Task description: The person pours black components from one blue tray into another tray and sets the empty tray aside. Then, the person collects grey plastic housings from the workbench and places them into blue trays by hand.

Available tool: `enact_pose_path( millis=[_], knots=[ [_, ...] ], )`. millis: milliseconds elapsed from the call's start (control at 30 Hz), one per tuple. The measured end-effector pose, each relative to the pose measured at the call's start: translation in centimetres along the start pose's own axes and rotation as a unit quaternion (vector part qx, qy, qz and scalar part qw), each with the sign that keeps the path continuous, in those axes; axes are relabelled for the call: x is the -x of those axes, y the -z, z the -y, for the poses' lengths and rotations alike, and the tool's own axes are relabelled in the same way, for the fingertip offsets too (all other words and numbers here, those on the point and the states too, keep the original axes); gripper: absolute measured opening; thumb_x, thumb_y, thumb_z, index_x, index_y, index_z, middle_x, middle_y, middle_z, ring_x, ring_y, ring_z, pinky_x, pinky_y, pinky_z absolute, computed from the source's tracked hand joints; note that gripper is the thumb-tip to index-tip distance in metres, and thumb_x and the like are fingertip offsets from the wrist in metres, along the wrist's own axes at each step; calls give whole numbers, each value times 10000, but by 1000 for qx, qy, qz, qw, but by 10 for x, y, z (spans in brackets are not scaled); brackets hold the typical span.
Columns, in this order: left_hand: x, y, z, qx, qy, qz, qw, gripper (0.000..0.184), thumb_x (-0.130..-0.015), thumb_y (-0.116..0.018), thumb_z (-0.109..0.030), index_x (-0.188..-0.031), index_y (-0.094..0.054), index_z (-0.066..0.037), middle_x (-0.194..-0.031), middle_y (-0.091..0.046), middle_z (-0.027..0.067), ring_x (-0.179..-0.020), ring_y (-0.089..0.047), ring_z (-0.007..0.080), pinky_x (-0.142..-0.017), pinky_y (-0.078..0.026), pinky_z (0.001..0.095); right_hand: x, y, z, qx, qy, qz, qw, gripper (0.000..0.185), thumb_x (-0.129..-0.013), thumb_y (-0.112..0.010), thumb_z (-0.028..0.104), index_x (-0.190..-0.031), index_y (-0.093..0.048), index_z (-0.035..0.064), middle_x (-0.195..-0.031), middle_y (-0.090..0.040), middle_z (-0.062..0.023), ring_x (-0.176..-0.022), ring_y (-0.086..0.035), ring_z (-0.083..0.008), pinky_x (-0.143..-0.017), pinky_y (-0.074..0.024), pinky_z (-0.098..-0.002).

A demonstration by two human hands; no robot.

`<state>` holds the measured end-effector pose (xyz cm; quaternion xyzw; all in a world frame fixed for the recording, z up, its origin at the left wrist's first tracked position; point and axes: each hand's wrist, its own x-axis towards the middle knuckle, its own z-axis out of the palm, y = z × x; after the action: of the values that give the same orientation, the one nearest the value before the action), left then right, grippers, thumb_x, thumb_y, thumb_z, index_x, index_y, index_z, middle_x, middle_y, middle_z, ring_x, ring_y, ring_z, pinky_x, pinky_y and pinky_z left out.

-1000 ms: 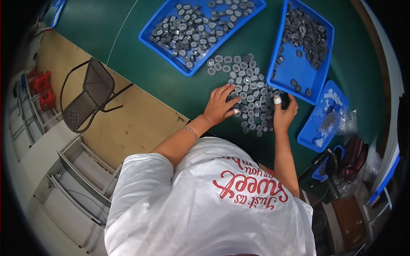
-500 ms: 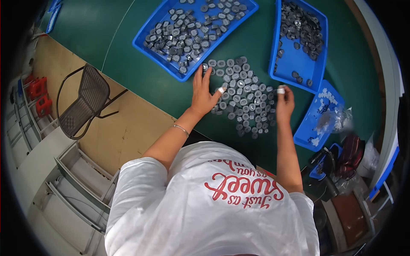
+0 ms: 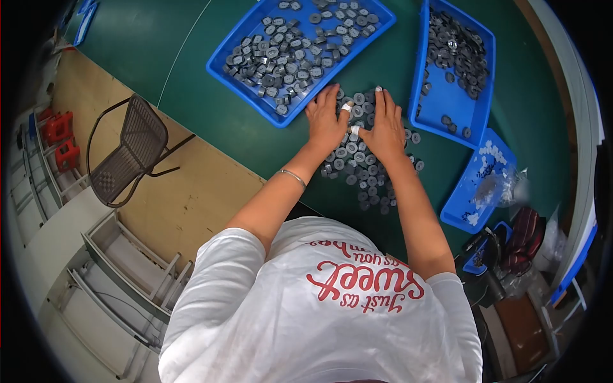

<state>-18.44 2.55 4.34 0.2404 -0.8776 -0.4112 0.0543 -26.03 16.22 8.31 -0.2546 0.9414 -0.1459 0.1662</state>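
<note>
Small round grey parts [image 3: 367,172] with oval centres lie in a spread cluster on the green table. My left hand [image 3: 327,121] rests at the upper left of the cluster, beside the corner of a blue tray, fingers stretched and thumb apart. Across from it, my right hand [image 3: 386,134] lies flat over the parts, its fingers extended away from me. White wraps show on my left thumb and on the thumb and a fingertip of my right hand. Some parts show between the hands; others are hidden under them. Neither hand grips a part.
A blue tray [image 3: 214,69] of similar parts stands at the far left. Another blue tray [image 3: 456,115] with dark round pieces is at the right. Near it lies a smaller blue tray [image 3: 452,214] with white and black bits and a plastic bag [image 3: 507,185]. A chair [image 3: 131,147] stands left.
My right hand has moved left from the cluster's right edge onto the parts. My left hand has shifted slightly right and away from me. The hands are now close together.
</note>
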Motion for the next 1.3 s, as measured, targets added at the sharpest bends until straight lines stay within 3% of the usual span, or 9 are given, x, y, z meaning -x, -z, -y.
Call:
enact_pose_path(
  millis=[267,333,367,433,533,767,833,1133,1300],
  knots=[
    [7,19,8,-4,-24,25,999,714,-727,-631,-81,-1384,-368,16,-1394,-387,195,-1323,-297,395,-1117,-200,481,-30,32,18,56,-22,122,991,888,-636,-830,202,-1400,-384,120,-1419,-365,-111,-1273,-393,-313,-1012,-400,-448],
    [10,26,9,-15,-29,33,999,740,-704,-641,-27,-1383,-351,32,-1384,-377,212,-1319,-309,413,-1105,-248,471,-32,34,20,91,96,38,990,770,-662,-791,145,-1353,-455,99,-1359,-439,-101,-1255,-418,-295,-1014,-370,-419],
    [11,28,8,-16,-27,31,999,740,-704,-641,-27,-1383,-351,32,-1384,-377,212,-1319,-309,413,-1105,-248,471,-35,30,21,90,99,39,990,770,-662,-791,145,-1353,-455,99,-1359,-439,-101,-1255,-418,-295,-1014,-370,-419],
    [14,28,5,-69,-34,35,996,729,-723,-652,-9,-1384,-346,24,-1382,-370,221,-1279,-356,422,-1073,-320,450,-44,19,21,88,235,29,968,677,-675,-744,77,-1308,-504,84,-1282,-512,-92,-1224,-454,-271,-1006,-351,-405],
    [16,24,2,-55,-7,28,998,696,-723,-658,10,-1359,-375,30,-1333,-398,220,-1240,-392,413,-1007,-399,433,-51,8,27,68,262,73,960,655,-672,-717,28,-1293,-516,75,-1226,-551,-81,-1191,-483,-260,-993,-366,-390],
    [13,20,8,-9,0,36,999,679,-716,-664,17,-1342,-403,17,-1237,-436,213,-1183,-423,405,-965,-422,435,-53,19,22,18,201,172,964,692,-681,-704,-3,-1330,-479,83,-1179,-552,-85,-1127,-534,-272,-982,-379,-377],
    [13,20,7,17,2,37,999,692,-705,-675,11,-1342,-405,3,-1236,-426,207,-1166,-431,417,-963,-422,434,-52,23,18,-20,176,205,963,778,-658,-716,-15,-1370,-437,130,-1232,-518,-93,-1097,-520,-330,-975,-407,-411],
    [-9,28,-15,-57,43,132,989,696,-698,-712,-22,-1331,-445,-133,-1225,-403,165,-1145,-455,398,-923,-460,430,-40,20,-8,65,191,137,970,726,-673,-755,66,-1336,-459,94,-1165,-516,-89,-1118,-545,-263,-1074,-309,-464],
    [-5,20,3,-41,1,107,993,686,-697,-716,-17,-1322,-451,-115,-1249,-404,159,-1157,-452,399,-934,-461,442,-33,15,3,90,196,116,970,683,-686,-764,102,-1310,-486,94,-1139,-521,-74,-1107,-552,-253,-1096,-276,-502]
  ],
)
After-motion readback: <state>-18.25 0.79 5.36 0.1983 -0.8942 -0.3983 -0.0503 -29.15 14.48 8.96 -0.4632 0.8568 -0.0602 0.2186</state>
